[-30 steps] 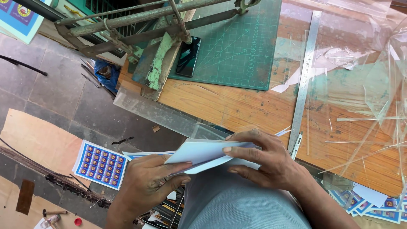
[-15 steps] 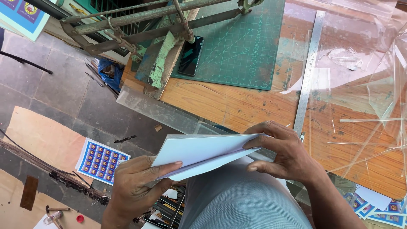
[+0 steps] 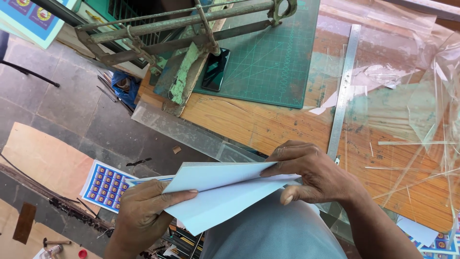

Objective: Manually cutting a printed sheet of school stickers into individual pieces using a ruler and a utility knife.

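Observation:
A stack of pale blue-white paper sheets [image 3: 218,192] is held over my lap, at the near edge of a wooden table [image 3: 258,124]. My left hand [image 3: 143,213] grips the stack's left end from beneath, thumb lying on top. My right hand [image 3: 314,175] pinches the right end, fingers on top and thumb under. The sheets fan apart slightly on the right side. A printed edge of a sheet peeks out at the left, behind the stack.
A green cutting mat [image 3: 273,57] with a dark phone [image 3: 215,69] lies on the table under a rusty metal lever cutter [image 3: 182,29]. A steel ruler [image 3: 342,93] and clear plastic film [image 3: 412,96] lie right. A printed blue sticker sheet [image 3: 105,186] lies on the floor.
The stack has lifted and tilted up, and its sheets have fanned apart. My right hand slid right along the edge; my left hand shifted under the left end.

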